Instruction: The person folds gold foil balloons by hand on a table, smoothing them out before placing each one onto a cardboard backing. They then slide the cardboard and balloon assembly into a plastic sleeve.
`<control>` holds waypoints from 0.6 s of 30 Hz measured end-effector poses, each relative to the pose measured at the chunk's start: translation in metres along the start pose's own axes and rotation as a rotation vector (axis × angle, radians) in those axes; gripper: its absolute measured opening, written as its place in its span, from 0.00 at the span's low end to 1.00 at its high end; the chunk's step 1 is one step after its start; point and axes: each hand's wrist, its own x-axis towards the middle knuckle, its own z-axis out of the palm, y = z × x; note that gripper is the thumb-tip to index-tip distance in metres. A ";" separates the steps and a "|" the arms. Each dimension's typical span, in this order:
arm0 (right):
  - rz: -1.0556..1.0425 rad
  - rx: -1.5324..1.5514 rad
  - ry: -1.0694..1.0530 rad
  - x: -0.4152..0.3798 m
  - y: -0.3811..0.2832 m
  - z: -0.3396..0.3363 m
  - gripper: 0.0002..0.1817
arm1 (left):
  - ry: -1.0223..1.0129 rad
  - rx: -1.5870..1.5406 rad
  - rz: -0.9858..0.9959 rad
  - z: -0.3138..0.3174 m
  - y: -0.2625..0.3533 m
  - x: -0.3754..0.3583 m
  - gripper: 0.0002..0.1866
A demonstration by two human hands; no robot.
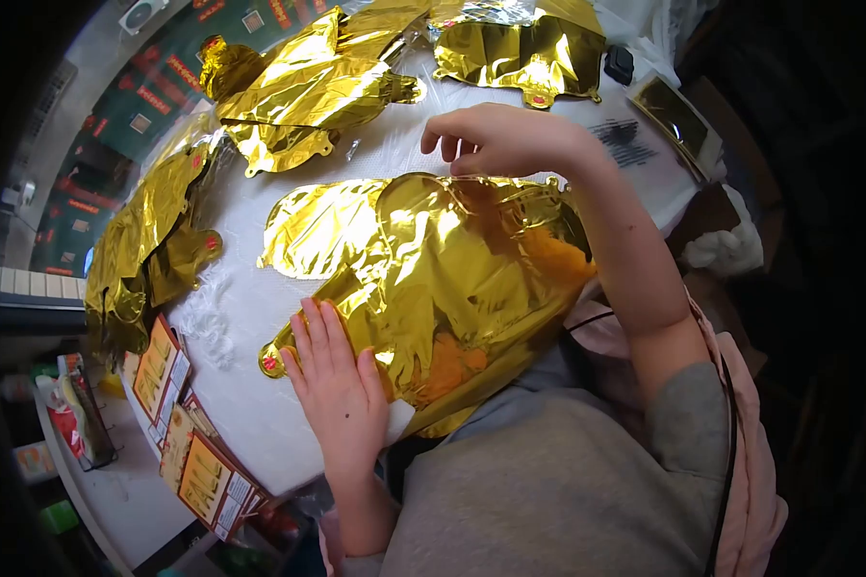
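Note:
A large flat gold foil balloon (433, 240) lies on the white-covered table right before me, crinkled and shiny, with orange reflections in its surface. My left hand (342, 380) rests palm down on its lower left part, fingers straight, beside a small tab with a red mark (270, 363). Over the balloon's far edge hovers my right hand (476, 141), its fingers loosely bent and apart, holding nothing that shows.
More flat gold balloons lie at the far left (308, 96), the far right (524, 58) and the left edge (149, 245). Printed "FALL" packets (207, 476) overlap at the lower left. A small black object (619, 64) sits near the far right.

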 end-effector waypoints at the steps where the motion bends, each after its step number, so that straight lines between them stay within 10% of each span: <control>1: 0.004 -0.003 0.000 -0.004 0.002 -0.006 0.18 | 0.000 -0.004 0.003 0.000 0.000 0.000 0.37; 18: 0.038 0.007 -0.109 -0.010 0.026 -0.005 0.17 | 0.008 -0.025 -0.014 0.002 0.001 -0.002 0.35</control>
